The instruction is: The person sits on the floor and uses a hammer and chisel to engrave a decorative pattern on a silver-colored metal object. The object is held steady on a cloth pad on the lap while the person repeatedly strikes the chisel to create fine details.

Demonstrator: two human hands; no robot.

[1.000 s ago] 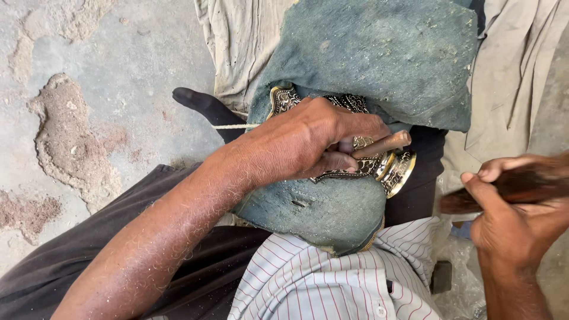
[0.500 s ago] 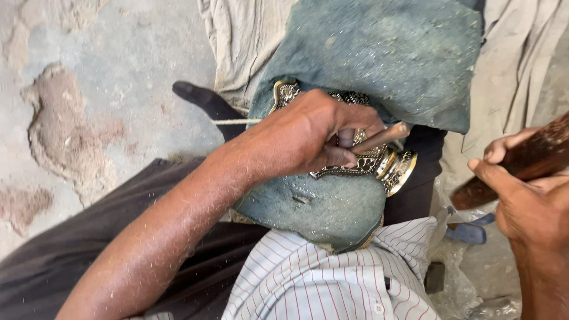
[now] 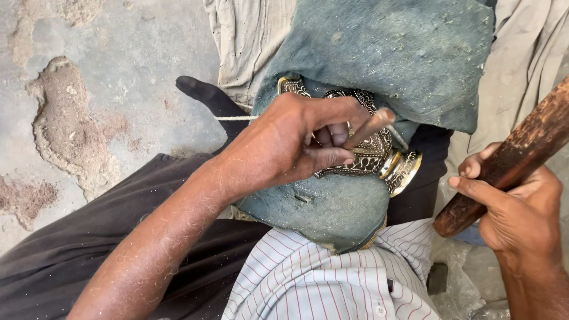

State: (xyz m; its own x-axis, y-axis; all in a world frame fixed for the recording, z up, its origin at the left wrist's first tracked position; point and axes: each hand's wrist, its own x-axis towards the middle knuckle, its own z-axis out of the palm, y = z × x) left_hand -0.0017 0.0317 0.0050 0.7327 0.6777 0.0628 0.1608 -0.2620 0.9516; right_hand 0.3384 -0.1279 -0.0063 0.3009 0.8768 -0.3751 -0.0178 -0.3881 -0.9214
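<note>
My left hand [image 3: 296,142] grips a short metal chisel [image 3: 370,127], its tip set on an ornate brass-coloured engraved piece [image 3: 379,151]. That piece lies on a dusty blue-green cloth [image 3: 332,207] draped over my lap, and the hand hides part of it. A round brass end [image 3: 404,170] of the piece sticks out to the right. My right hand [image 3: 515,213] holds a thick brown wooden mallet [image 3: 510,157], raised off to the right of the chisel and apart from it.
A striped shirt [image 3: 314,281] and dark trousers [image 3: 89,237] fill the lower part of the view. Beige cloth [image 3: 243,41] lies at the top. Rough concrete floor with patches of brown dust [image 3: 65,130] spreads to the left. A thin white cord [image 3: 234,118] runs beside the blue-green cloth.
My right hand has lifted the wooden mallet up and away to the right. My left hand keeps the chisel on the brass piece, almost unmoved.
</note>
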